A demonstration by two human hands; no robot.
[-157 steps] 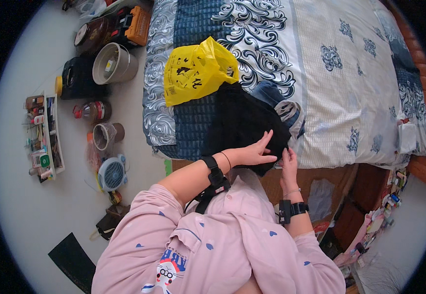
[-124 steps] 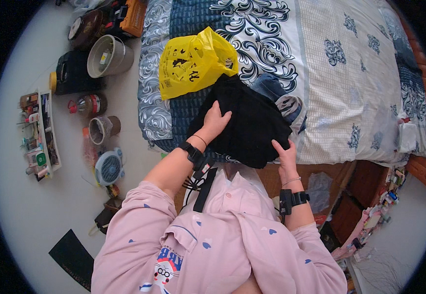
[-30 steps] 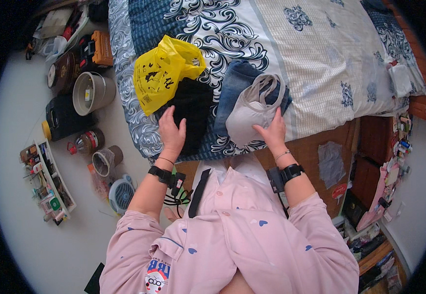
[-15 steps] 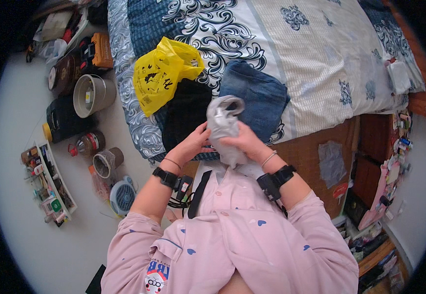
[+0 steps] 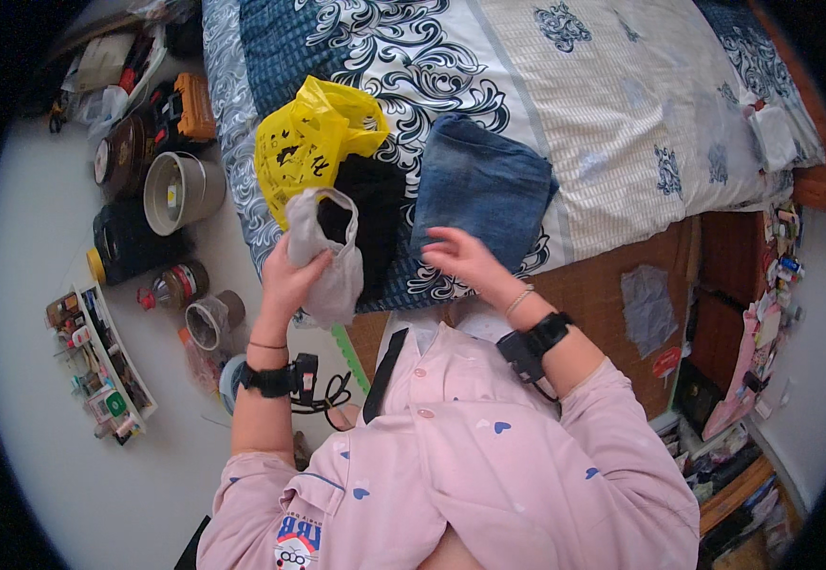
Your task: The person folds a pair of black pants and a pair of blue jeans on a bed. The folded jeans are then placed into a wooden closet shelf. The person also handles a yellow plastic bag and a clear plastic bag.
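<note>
A light grey plastic bag [image 5: 335, 290] with a looped handle is in my left hand [image 5: 291, 277], whose fingers and thumb close on its side. It hangs above the near edge of the bed, in front of a folded black garment [image 5: 378, 214]. My right hand [image 5: 465, 258] holds nothing; its slightly bent fingers are apart, over the near edge of folded blue jeans [image 5: 484, 185]. Whether they touch the denim I cannot tell. Beyond the grey bag, a crumpled yellow plastic bag [image 5: 308, 142] lies beside the black garment and partly on it.
The bed [image 5: 612, 123] has a patterned blue and white cover. Left of it on the floor stand a beige bucket [image 5: 189, 190], a smaller bin [image 5: 223, 318], a large bottle [image 5: 181, 285] and an orange case [image 5: 194, 106]. Cables [image 5: 337, 394] hang by my left wrist.
My left hand has carried the grey bag leftward, from between both hands to in front of the black garment. My right hand has let go of it and stays near the jeans.
</note>
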